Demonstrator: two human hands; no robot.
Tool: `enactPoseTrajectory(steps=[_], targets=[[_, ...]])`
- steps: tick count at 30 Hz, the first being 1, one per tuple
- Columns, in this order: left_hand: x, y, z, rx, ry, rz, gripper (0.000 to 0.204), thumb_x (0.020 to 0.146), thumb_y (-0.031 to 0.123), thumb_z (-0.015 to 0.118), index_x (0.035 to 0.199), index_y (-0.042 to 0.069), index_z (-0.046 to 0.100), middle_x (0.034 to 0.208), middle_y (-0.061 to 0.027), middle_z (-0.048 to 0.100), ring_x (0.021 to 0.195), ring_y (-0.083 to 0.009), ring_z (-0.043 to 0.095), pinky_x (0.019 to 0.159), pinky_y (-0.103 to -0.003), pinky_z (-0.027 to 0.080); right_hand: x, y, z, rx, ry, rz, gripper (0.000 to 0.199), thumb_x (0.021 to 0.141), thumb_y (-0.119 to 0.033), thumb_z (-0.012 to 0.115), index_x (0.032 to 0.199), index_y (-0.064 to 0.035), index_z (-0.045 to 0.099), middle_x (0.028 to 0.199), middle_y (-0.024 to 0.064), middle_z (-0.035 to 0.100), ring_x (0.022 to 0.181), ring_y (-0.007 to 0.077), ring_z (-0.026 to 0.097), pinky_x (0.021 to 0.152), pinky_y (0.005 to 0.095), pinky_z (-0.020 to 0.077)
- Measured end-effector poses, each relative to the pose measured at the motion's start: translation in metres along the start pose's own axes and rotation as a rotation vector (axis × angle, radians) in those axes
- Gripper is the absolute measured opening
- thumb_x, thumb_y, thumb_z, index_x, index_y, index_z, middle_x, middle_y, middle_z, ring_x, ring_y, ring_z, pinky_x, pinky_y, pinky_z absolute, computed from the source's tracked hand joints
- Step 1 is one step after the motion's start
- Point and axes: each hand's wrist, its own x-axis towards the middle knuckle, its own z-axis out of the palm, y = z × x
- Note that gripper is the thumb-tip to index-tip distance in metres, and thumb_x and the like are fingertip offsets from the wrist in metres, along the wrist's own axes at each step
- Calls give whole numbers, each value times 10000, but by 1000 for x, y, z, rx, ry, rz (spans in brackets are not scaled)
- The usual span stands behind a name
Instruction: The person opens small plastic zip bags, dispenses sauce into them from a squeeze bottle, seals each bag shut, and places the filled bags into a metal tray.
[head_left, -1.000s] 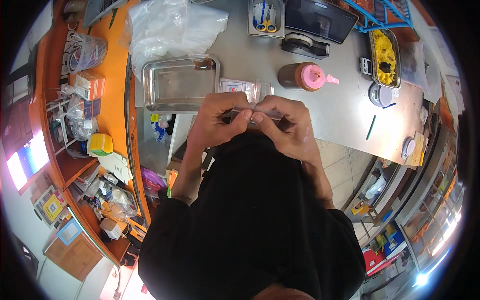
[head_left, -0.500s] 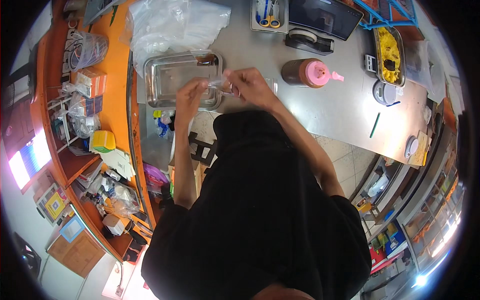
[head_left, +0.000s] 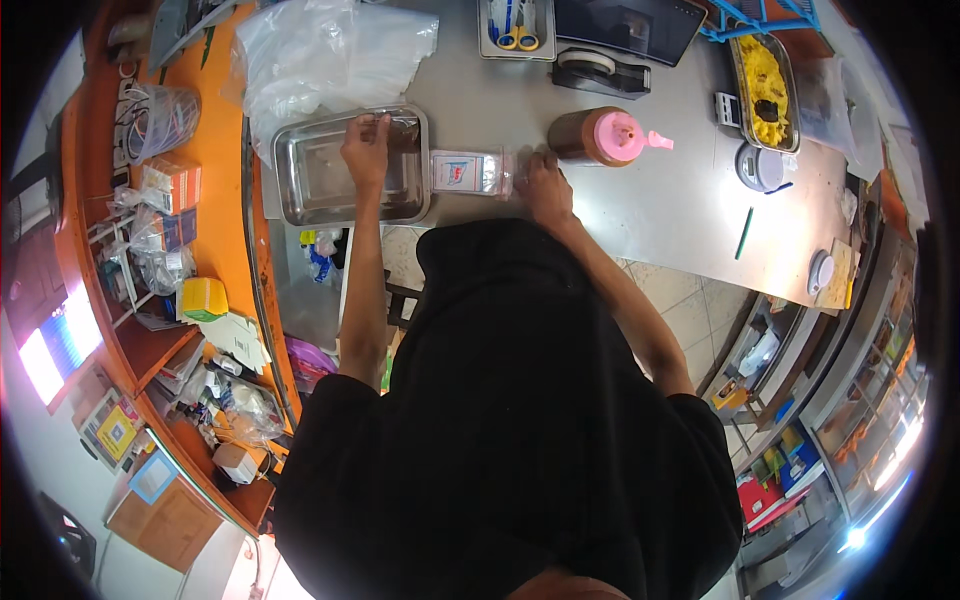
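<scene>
My left hand (head_left: 366, 150) is reaching into the shallow rectangular steel tray (head_left: 300, 195), fingers curling on something small and dark at the tray's far rim; I cannot tell whether they are actually pinching it. My right hand (head_left: 545, 185) is lying flat on the grey steel counter (head_left: 660, 215) just right of the tray, fingertips pressing the right end of a small clear plastic pouch with a red-and-white label (head_left: 468, 172), probably to keep it from sliding. The pouch is lying flat between the tray's right wall and my right hand, touching the hand, just beside the tray.

Right of the tray and past my right hand, a brown round jar with a pink pump lid (head_left: 600, 137) is standing upright. Beyond the tray, a heap of crumpled clear plastic bags (head_left: 330, 50) is resting against its far edge. Further right of that, a small tray holding scissors with yellow and blue handles (head_left: 515, 25), a black tape dispenser (head_left: 600, 72) and a dark screen (head_left: 628, 22) are sitting along the counter's back. Well right of the tray, a narrow steel pan of yellow food (head_left: 765, 85) and a green pen (head_left: 745, 232).

Left of the tray, an orange shelf unit (head_left: 215, 180) is crowded with boxes, bags and a yellow-green tub (head_left: 203, 298). Tiled floor is showing below the counter.
</scene>
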Motion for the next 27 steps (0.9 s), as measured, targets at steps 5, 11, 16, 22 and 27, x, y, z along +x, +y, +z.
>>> enactPoseTrajectory(steps=[5, 11, 16, 22, 27], targets=[[-15, 16, -1, 54, 286, 94, 292, 940, 245, 688, 1071, -5, 614, 906, -94, 678, 814, -177, 628, 762, -321, 500, -8, 15, 1, -32, 7, -83, 261, 863, -88, 643, 1068, 27, 528, 1102, 245, 575, 962, 433, 625, 784, 499, 544], [-50, 127, -26, -395, -351, 63, 253, 967, 239, 638, 1077, 12, 649, 921, -60, 657, 874, -153, 605, 829, -303, 479, -43, -43, -81, 373, 33, -226, 152, 861, -32, 635, 928, 3, 503, 907, 200, 594, 814, 393, 594, 701, 464, 482], [-73, 201, -42, -527, -741, 163, 244, 951, 195, 658, 1100, 2, 663, 955, -54, 671, 877, -114, 601, 816, -284, 479, -60, -91, -135, 445, 137, -401, 207, 817, 51, 660, 916, -4, 486, 811, 140, 554, 746, 305, 568, 659, 382, 459], [-69, 208, -61, -661, -735, -121, 207, 915, 180, 711, 976, -17, 690, 801, -16, 656, 740, -52, 548, 648, -242, 437, -77, -108, -151, 1151, 113, -175, 158, 902, -29, 670, 1042, -10, 600, 885, 63, 611, 747, 136, 565, 672, 266, 460], [-59, 216, -80, -430, -905, 172, 136, 866, 114, 751, 882, -9, 694, 748, 6, 620, 706, -93, 549, 667, -264, 451, -82, -98, -155, 1114, -119, -139, 100, 935, -16, 630, 1021, 19, 666, 831, 38, 658, 730, 77, 566, 662, 242, 456]])
